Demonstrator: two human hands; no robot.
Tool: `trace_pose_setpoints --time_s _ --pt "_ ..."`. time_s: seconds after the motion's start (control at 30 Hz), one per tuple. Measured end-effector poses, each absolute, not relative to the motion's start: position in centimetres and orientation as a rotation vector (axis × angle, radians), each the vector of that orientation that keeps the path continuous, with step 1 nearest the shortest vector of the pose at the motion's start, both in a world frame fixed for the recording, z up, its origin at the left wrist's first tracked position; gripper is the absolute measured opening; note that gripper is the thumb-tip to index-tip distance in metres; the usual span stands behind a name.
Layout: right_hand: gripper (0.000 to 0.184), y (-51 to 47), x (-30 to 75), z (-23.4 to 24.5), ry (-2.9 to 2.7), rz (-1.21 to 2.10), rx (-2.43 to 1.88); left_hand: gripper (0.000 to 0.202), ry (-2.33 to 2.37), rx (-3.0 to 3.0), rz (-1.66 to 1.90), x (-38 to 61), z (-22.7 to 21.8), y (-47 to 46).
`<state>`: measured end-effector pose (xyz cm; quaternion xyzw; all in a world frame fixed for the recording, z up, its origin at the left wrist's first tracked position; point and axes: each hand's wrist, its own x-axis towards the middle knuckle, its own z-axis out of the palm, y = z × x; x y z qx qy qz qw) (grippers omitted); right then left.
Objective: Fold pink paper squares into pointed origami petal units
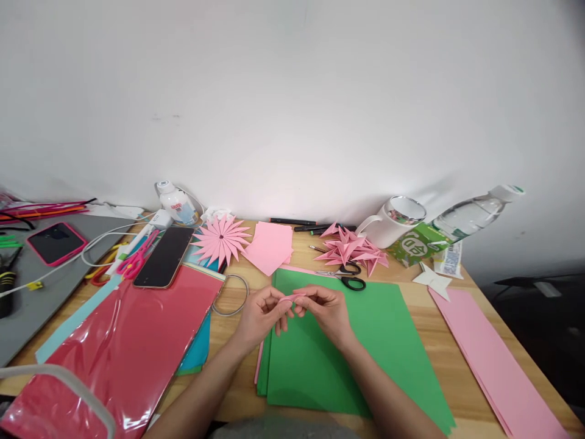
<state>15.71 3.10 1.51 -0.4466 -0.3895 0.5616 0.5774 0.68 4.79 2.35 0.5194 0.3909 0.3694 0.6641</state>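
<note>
My left hand (267,308) and my right hand (323,308) meet above a stack of green paper (347,353). Between their fingertips they pinch a small piece of folded pink paper (292,298), mostly covered by the fingers. Behind the hands lies a stack of pink paper squares (272,244). To its left sits a pink folded-paper pinwheel star (222,238). Several pink folded paper pieces (350,247) are heaped on the right, with black-handled scissors (351,277) just in front of them at the green stack's far edge.
A white mug (388,222), a green box (414,244) and a leaning water bottle (475,213) stand at back right. Pink paper strips (498,360) lie along the right edge. Red paper in clear wrap (132,341), a dark phone (164,257) and pink scissors (137,259) occupy the left.
</note>
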Motion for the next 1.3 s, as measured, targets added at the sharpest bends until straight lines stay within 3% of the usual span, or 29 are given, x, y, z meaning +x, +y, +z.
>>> trace_pose_setpoints --time_s 0.57,0.97,1.3 --pt "0.013 3.3 16.4 1.5 -0.984 1.248 -1.064 0.030 0.888 1.186 0.788 0.5 2.5 5.0" --pt "0.030 3.4 16.1 1.0 -0.977 1.348 -1.051 0.030 0.736 1.125 0.753 0.5 2.5 5.0" --pt "0.030 3.8 16.5 0.7 -1.067 1.409 -1.127 0.033 0.763 1.067 0.684 0.3 1.6 5.3"
